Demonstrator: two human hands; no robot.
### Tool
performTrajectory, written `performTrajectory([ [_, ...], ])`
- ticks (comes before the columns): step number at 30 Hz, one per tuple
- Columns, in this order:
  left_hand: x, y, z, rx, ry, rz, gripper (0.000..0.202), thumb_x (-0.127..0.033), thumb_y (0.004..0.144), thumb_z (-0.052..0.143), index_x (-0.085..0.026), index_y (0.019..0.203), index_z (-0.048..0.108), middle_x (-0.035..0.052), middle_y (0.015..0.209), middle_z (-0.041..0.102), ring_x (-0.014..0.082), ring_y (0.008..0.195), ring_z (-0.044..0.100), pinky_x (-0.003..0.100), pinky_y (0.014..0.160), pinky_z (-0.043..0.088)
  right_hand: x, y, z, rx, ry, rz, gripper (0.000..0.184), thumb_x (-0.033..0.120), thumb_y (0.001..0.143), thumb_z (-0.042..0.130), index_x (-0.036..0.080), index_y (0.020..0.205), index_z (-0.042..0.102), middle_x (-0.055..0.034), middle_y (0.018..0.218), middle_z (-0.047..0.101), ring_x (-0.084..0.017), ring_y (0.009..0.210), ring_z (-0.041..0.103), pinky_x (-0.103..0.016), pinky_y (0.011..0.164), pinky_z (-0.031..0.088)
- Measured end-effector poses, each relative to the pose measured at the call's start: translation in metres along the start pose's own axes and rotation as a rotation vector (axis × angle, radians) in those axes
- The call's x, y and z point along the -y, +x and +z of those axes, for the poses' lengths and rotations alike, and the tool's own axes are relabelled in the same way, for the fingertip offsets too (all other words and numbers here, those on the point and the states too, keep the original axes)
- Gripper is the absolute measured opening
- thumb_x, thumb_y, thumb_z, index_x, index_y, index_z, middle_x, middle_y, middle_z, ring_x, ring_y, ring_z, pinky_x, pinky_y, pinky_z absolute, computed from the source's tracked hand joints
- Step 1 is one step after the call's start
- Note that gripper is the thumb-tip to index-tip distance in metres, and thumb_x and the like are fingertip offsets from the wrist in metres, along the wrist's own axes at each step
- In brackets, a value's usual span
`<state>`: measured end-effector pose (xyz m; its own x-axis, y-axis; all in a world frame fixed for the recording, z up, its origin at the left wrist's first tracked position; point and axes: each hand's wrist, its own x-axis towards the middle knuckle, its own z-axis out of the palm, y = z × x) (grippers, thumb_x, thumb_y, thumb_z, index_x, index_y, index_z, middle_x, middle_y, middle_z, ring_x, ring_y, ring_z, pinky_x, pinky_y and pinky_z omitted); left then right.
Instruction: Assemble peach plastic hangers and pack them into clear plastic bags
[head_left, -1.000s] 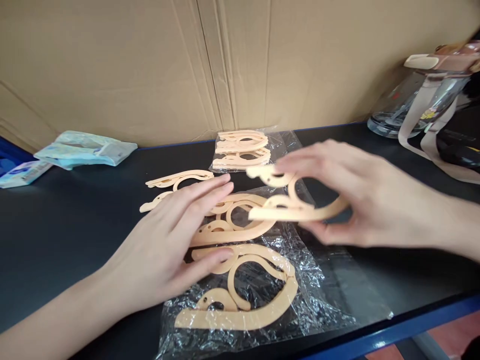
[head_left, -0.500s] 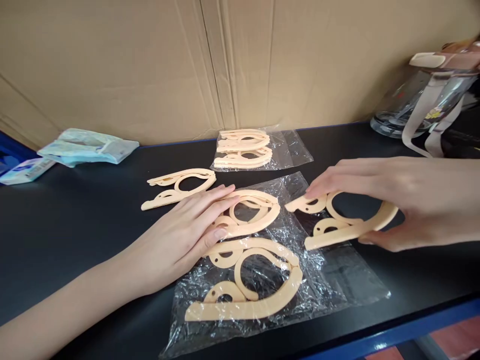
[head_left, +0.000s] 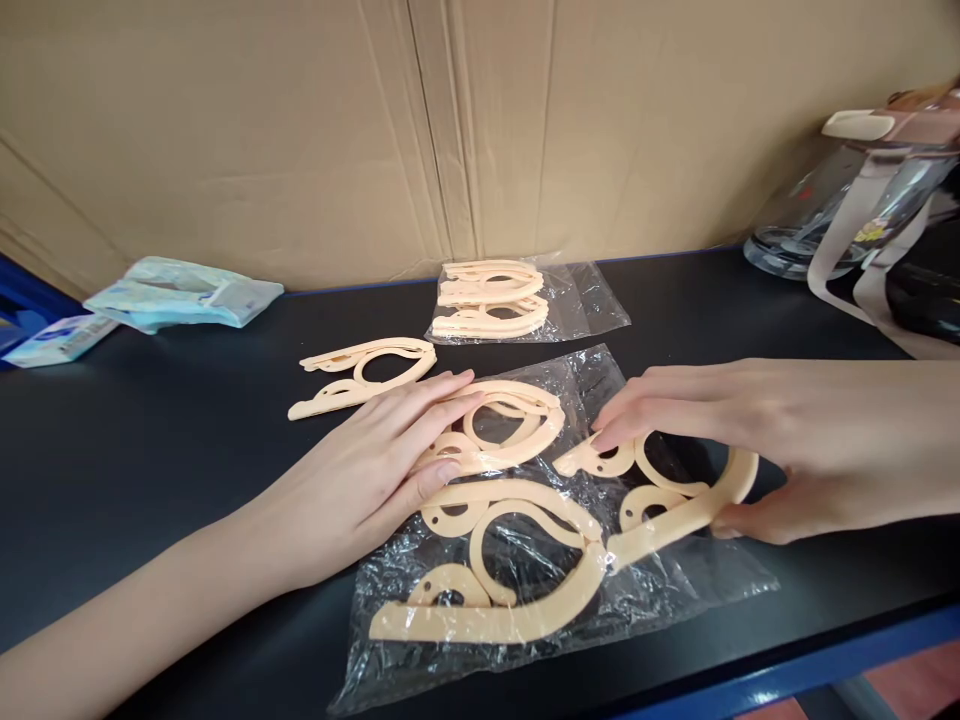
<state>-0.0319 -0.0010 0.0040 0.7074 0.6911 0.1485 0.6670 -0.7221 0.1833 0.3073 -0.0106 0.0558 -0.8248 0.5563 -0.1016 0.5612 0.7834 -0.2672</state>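
Observation:
My right hand (head_left: 720, 440) grips a peach plastic folding hanger (head_left: 667, 515) between thumb and fingers, over the right part of a clear plastic bag (head_left: 551, 625). My left hand (head_left: 397, 455) lies flat with fingers stretched out, resting on a folded hanger (head_left: 551, 435) in the middle. Just in front of that one, a larger-looking hanger (head_left: 559, 605) lies on or in the bag; the shiny film makes it hard to tell which. Behind my left hand, another folded hanger (head_left: 322, 405) rests directly on the black surface.
At the back, a second clear bag (head_left: 589, 300) holds several folded hangers (head_left: 491, 325). A light-blue packet (head_left: 180, 295) lies at the back left. A clear bottle (head_left: 795, 230) with a strap stands at the back right. Brown cardboard (head_left: 262, 140) rises behind the black tabletop (head_left: 150, 480).
My right hand has moved left and toward me with the hanger, whose lower tip now reaches the edge of the front hanger. My left hand has stayed in place.

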Motion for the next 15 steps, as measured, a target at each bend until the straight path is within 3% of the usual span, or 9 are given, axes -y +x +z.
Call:
performTrajectory([
  [6,-0.001,0.001,-0.002,0.004,0.004,0.022,0.050,-0.043,0.105,0.033,-0.027,0.152,0.037,0.0015,0.160,0.038,0.0227,0.147,0.035,0.041,0.122,0.028,0.005,0.000,-0.006,0.012,0.115,-0.023,0.092,0.006,0.069,0.078,0.043,0.144,0.039,0.0063,0.137,0.059,-0.013,0.097,0.073,-0.011,0.061,0.060],
  [10,0.000,0.001,-0.002,0.005,0.007,0.016,0.050,-0.042,0.105,0.035,-0.027,0.152,0.037,0.0016,0.160,0.039,0.0240,0.146,0.037,0.042,0.122,0.030,0.006,0.004,-0.005,-0.091,0.123,0.049,0.097,0.016,0.064,0.083,0.043,0.144,0.035,0.0072,0.125,0.069,-0.016,0.080,0.075,-0.018,0.053,0.061],
  [15,0.000,0.001,-0.001,0.005,0.008,0.011,0.051,-0.045,0.104,0.036,-0.028,0.152,0.038,0.0024,0.159,0.039,0.0262,0.145,0.038,0.045,0.121,0.032,0.016,0.018,0.008,-0.139,-0.012,-0.006,0.106,0.031,0.071,0.081,0.033,0.157,0.020,-0.0039,0.148,0.054,-0.024,0.096,0.074,-0.029,0.070,0.064],
])
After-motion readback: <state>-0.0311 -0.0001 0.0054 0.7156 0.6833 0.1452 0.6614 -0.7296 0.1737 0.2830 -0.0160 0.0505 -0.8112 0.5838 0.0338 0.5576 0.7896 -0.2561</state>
